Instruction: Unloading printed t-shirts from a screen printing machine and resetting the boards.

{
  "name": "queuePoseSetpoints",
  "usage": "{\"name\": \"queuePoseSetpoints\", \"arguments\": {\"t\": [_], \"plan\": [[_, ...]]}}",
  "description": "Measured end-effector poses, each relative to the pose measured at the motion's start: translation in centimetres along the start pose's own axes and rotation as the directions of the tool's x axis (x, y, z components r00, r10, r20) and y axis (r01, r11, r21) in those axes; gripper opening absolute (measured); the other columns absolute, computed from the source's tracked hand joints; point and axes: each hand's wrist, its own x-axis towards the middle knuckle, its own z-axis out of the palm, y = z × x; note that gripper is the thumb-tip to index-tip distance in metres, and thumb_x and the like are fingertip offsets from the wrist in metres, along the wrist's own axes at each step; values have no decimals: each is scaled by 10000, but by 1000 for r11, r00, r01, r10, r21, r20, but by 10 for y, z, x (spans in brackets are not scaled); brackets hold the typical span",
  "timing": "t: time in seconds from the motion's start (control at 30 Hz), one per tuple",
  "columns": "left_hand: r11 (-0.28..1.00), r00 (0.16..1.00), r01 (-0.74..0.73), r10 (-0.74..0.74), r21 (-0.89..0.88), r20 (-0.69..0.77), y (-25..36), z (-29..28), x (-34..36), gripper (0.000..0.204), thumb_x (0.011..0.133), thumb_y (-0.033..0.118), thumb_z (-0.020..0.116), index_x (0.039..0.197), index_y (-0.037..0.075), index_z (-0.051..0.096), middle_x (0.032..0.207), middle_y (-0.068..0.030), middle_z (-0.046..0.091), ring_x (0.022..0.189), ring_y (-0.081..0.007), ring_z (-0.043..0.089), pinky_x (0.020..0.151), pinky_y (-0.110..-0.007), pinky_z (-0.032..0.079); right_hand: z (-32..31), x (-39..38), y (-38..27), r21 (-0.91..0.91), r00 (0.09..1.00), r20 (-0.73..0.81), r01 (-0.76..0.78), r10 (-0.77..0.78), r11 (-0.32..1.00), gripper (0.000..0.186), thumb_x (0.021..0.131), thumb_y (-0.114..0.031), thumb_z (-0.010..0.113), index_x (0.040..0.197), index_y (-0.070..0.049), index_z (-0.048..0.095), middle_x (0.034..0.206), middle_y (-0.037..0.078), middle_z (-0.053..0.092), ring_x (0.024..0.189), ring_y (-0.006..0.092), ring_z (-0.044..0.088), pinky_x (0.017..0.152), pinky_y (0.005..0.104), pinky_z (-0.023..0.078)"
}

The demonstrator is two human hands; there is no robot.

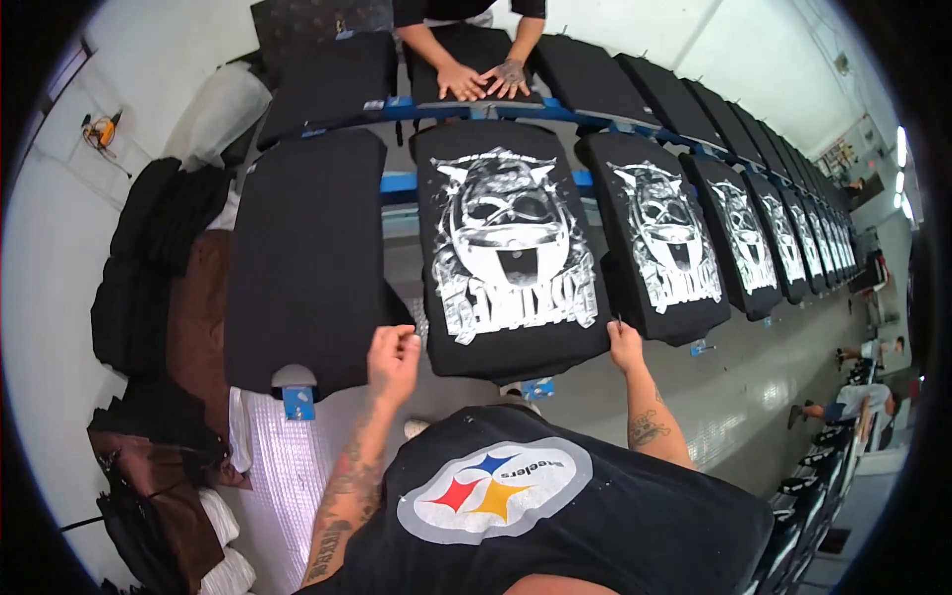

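A black T-shirt [451, 349] with a white skull-like print lies flat on a pallet in front of me. My right hand [625, 344] pinches at its lower right edge. My left hand [394, 359] is by its lower left corner, fingers curled together; what they hold, if anything, is hidden. Left of it, a plain black T-shirt [302, 258] covers another pallet, and its loose side cloth reaches close to my left fingers. A second printed T-shirt [666, 238] lies on the pallet to the right.
A blue rail [400, 182] runs behind the pallets. More shirt-covered pallets curve away right. Across from me, a person's hands [484, 81] press on a black shirt [436, 45]. Stacks of black cloth [134, 307] stand at left; a blue bracket [297, 404] juts below the plain pallet.
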Motion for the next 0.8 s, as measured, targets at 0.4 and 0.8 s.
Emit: {"name": "queuePoseSetpoints", "arguments": {"t": [0.4,0.8], "plan": [[517,629,620,-777,-590,-21,-70,99,9,318,987,330,613,1007,17,668,1008,-89,689,930,-194,620,874,-351,487,-42,36,6,161,865,475,-266,162,950,268,918,-296,689,870,-33,706,702,60,659,616,148,609,606,336,507],[821,774,560,-473,108,-420,10,126,13,359,1013,352,536,1045,0,594,937,-110,628,874,-196,565,805,-360,470,-52,22,-44,478,962,248,-16,-117,878,274,987,-239,559,859,2,537,757,241,599,732,435,604,626,471,450]]}}
